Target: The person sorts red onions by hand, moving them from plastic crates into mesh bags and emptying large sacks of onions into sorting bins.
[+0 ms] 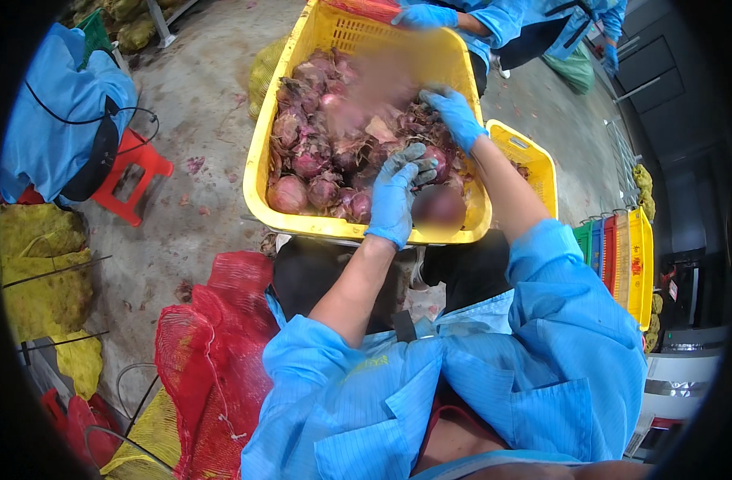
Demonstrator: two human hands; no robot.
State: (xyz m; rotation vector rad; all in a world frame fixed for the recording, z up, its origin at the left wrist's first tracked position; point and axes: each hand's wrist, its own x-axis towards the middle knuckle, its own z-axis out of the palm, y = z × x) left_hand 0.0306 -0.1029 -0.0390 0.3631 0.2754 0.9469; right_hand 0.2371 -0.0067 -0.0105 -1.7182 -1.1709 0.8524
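Note:
A yellow plastic crate [259,150] full of red onions [310,162] and loose dry skins stands in front of me. My left hand [397,192], in a blue glove with dirty grey fingertips, is over the crate's near part, its fingers against the left side of a red onion [441,165]. Above and to the right, my right hand [453,117], also blue-gloved, reaches over the crate's right wall, fingertips down among onions and skins. Whether it grips anything is hidden. Blurred patches cover the pile's upper middle and an onion near the closest rim.
A co-worker's gloved hand [426,16] rests at the crate's far rim by red netting. A smaller yellow crate [549,174] stands at the right, stacked crates [641,264] beyond. Red mesh sacks [222,336] lie lower left, near a red stool [131,174] and another person in blue [65,114].

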